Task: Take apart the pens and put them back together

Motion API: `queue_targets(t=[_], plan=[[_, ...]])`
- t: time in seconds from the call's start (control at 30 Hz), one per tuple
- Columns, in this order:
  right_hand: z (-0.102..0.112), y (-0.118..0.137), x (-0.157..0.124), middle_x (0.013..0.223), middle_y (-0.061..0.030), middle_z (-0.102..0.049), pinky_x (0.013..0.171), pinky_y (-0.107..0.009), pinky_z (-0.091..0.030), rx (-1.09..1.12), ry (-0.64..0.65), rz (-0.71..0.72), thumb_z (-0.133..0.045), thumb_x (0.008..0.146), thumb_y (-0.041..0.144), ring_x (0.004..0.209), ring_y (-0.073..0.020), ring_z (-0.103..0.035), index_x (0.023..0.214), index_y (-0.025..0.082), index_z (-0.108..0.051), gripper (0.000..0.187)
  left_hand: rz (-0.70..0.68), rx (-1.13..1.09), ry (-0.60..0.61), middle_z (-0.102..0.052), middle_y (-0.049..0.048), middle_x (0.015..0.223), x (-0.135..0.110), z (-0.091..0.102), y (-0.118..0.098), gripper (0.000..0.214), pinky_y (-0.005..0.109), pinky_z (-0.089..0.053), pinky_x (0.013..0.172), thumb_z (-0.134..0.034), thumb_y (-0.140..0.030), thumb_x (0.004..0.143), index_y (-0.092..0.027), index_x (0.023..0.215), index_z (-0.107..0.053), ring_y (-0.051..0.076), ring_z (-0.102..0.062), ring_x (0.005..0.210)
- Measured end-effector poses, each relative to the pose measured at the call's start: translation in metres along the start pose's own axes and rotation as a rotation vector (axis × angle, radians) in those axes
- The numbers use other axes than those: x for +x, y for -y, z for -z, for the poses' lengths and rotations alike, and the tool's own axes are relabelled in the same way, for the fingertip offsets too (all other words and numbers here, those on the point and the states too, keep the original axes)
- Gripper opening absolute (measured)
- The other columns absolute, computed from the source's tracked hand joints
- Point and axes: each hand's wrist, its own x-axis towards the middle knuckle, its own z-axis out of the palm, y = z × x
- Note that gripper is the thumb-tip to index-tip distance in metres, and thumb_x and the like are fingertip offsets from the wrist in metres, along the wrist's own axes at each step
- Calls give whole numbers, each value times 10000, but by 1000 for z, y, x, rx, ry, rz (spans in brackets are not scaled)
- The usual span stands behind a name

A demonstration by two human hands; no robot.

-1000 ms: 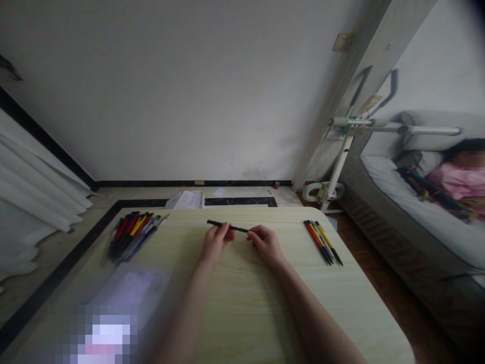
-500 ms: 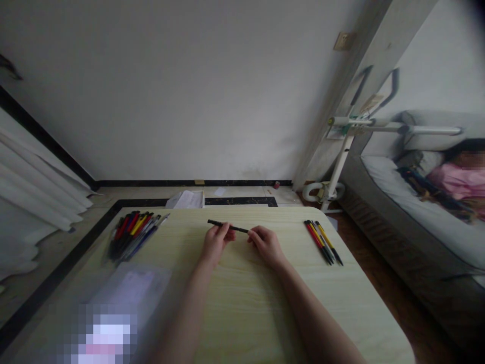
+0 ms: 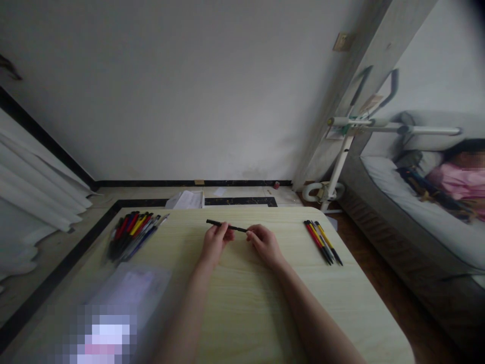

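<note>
One black pen [image 3: 214, 223] is running crosswise, the left hand [image 3: 215, 242] gripping its middle, the right hand [image 3: 265, 244] pinching its end

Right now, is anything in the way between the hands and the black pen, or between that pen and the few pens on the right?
Nothing visible: left hand and right hand both hold the black pen. Only the right hand itself stands between it and the pens on the right.

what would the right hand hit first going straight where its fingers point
Past the black pen it holds, the right hand would likely meet the left hand first; depth is unclear.
</note>
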Motion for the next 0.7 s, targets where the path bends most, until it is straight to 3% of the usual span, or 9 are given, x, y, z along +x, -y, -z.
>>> queue_targets(t=[0.13, 0.7], plan=[[-1, -4, 1, 625, 4, -578, 482, -207, -380, 2, -9, 19, -541, 735, 358, 527, -109, -498, 895, 174, -547, 244, 0, 0, -23, -589, 28, 642, 0, -1, 1, 276, 245, -446, 555, -644, -342, 646, -105, 773, -582, 105, -549, 574], [-2, -6, 0, 611, -3, -581, 501, -206, -400, 2, -14, 42, -470, 793, 330, 528, -110, -513, 919, 172, -573, 227, 5, -7, -26, -604, 34, 633, 0, -2, 0, 276, 253, -445, 561, -637, -341, 651, -98, 774, -591, 111, -559, 575]])
